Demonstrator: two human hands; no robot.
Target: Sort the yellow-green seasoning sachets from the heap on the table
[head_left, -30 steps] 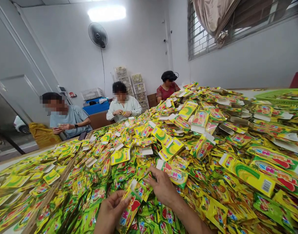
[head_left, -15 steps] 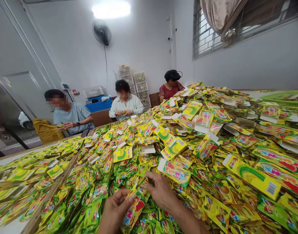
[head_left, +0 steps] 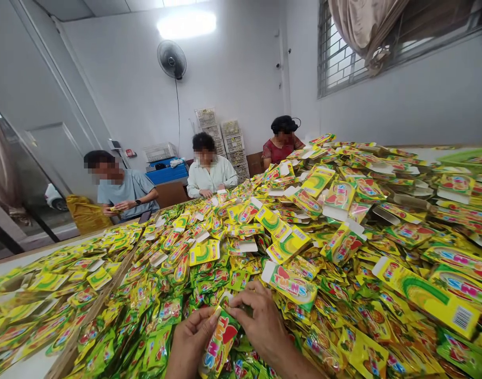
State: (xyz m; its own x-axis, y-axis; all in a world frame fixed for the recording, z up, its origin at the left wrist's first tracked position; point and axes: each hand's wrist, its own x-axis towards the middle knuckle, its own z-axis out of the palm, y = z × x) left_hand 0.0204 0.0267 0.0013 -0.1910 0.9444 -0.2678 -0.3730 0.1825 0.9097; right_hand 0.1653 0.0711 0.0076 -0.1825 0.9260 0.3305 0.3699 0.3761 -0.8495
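Note:
My left hand (head_left: 194,337) is closed on a small yellow and green printed carton (head_left: 220,342), thumb on its near face. The carton leans with its upper end pointing away from me. At that upper end my right hand (head_left: 260,321) is closed, thumb and fingertips pressed together against the carton's top. Whether they pinch a flap or a small sachet there is hidden. Beneath both hands lies a deep heap of green sachets (head_left: 154,345), with yellow sachets (head_left: 359,342) to the right. Just beyond my right hand lies another carton (head_left: 290,284) with a white end flap.
A wooden strip (head_left: 102,300) divides the heap from flat cartons (head_left: 47,281) on the left. Many cartons (head_left: 320,181) are piled at the right, before a green basket (head_left: 462,157). Three people sit across the table, near stacked crates (head_left: 235,143).
My right hand has drawn in against the carton's upper end, its fingers closing there. The view has shifted slightly. The middle co-worker's hands have lowered to the heap.

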